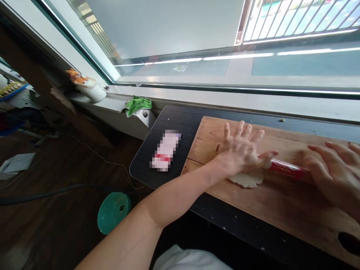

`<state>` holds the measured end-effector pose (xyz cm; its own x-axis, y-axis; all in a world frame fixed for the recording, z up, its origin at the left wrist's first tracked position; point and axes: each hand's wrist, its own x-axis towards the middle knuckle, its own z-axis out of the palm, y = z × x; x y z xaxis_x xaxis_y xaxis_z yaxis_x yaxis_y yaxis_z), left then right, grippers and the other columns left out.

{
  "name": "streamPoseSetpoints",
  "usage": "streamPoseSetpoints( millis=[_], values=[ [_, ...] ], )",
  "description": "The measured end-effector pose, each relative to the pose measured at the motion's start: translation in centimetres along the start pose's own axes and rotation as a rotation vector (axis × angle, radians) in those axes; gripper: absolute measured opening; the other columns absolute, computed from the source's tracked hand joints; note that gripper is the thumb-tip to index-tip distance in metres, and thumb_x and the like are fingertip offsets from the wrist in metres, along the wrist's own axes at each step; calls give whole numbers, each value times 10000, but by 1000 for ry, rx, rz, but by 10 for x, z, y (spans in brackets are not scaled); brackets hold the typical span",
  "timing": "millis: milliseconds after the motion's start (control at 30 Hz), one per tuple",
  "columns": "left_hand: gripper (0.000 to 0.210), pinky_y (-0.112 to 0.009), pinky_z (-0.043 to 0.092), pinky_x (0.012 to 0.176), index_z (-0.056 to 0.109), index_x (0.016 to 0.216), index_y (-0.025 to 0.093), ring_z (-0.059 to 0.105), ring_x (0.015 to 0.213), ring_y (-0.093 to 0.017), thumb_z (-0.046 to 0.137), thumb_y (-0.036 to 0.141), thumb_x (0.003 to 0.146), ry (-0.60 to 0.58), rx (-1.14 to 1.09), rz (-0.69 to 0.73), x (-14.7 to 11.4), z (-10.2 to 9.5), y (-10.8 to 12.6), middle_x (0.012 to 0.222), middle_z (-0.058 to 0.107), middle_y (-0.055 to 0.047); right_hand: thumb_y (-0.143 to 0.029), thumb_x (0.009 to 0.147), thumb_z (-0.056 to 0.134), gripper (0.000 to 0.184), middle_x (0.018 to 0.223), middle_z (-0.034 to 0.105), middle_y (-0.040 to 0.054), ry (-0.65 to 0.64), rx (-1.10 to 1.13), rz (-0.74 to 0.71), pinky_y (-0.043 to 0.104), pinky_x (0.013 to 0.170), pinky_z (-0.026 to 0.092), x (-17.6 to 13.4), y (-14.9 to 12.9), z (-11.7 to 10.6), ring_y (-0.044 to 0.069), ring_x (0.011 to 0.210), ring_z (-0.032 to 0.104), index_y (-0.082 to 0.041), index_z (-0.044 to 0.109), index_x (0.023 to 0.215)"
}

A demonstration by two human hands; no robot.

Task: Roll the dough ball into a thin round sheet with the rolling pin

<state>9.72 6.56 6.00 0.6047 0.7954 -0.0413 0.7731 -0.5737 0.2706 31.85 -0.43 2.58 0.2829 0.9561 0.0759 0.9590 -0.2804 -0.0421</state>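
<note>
My left hand (240, 148) lies palm down with its fingers spread, on the left part of a rolling pin (287, 168). The pin's middle shows red under what looks like shiny clear wrap. Below that hand, a flat sheet of pale dough (249, 180) with a ragged edge spreads on a wooden board (210, 129); part of it is covered. My right hand (334, 174) is at the pin's other end, fingers stretched out and apart, slightly blurred. It hides that end of the pin, and the frame's right edge cuts it off.
The board sits on a black table (143, 161) against a window sill. A pixelated pinkish item (165, 150) lies left of the board. Beyond the table are a green cloth (138, 105) on a radiator and a white pot (94, 90). A green basin (114, 213) stands on the floor.
</note>
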Motion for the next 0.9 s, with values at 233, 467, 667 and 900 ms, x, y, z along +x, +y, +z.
streamPoseSetpoints(
  millis=[233,467,667,900],
  values=[
    [899,-622,100,1257,289,1594,156,169,1560,-330,58,744,954,-35,5,-21,11,0,-4,1659,303,-132,-633,943,125,814,1649,315,143,-149,130,127,555,1219,213,10,-20,-17,330,1540,190,-160,486,1498],
    [778,-583,95,1267,309,1593,274,124,1576,-279,106,704,977,-9,51,-32,8,5,-2,1665,314,-34,-613,962,89,785,1627,369,120,-79,106,80,537,1227,207,-5,-20,-19,314,1547,182,-195,549,1441],
    [772,-605,98,1257,309,1592,203,160,1568,-293,146,663,994,-28,51,-43,4,4,1,1652,333,-97,-568,979,138,727,1609,396,131,-75,112,51,552,1215,247,-8,-19,-17,335,1533,225,-185,554,1436],
    [717,-628,105,1248,327,1586,201,150,1568,-310,229,614,1008,-55,16,-120,25,2,-5,1655,326,-104,-540,991,206,672,1631,363,131,-119,137,99,553,1221,226,13,-19,-17,333,1540,203,-184,540,1452]
  ],
)
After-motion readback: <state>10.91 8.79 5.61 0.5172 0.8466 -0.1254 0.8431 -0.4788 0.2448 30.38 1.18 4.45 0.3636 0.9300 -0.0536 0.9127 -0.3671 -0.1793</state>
